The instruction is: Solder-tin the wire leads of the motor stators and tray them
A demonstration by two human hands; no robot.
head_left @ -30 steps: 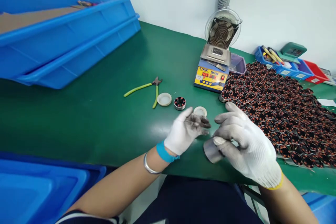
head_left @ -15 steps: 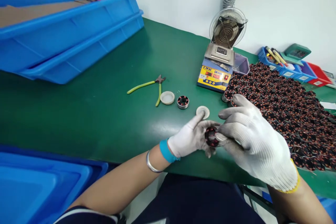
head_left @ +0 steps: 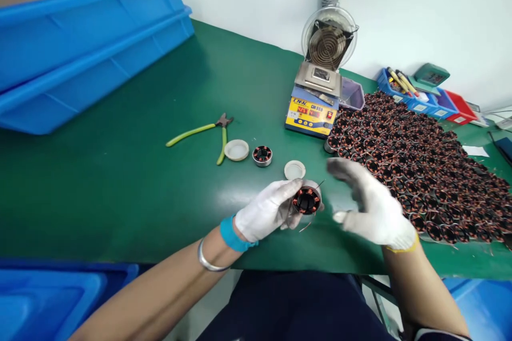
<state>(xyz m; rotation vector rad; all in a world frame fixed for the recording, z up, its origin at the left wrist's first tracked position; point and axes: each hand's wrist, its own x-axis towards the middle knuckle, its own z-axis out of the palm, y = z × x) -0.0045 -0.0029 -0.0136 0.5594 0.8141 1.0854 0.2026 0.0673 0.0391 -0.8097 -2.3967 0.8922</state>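
Step in hand: looks like handling or inspecting a single part. Left hand point(head_left: 272, 210) grips a wound stator point(head_left: 307, 202), thumb on the near side of its metal ring, fingertips showing past the far side. Stator sits in the grip above the green bench point(head_left: 160, 208), bore tipped up toward the wearer; copper windings visible around the bore. Thin wire leads point(head_left: 306, 226) stick out, one at the upper right, one below.

Right hand point(head_left: 368, 205) open, slightly blurred, thumb and fingers spread, nothing seen in it. It is apart from the stator, between it and the big batch of stators point(head_left: 408, 170) on the right.

Just beyond the held part: a shallow white dish point(head_left: 295, 170), then a lone stator point(head_left: 262, 155) standing on the bench, then a second dish point(head_left: 237, 150) right beside the green-handled cutters point(head_left: 224, 121), jaws pointing away. Heated pot unit point(head_left: 310, 112) with lit red digits stands farther back, near the batch.

Next move, as judged: calls for a steady left grip on the ring, with the free right thumb and fingertips taking the loose leads without bending or snagging them. Lead condition too small to tell.
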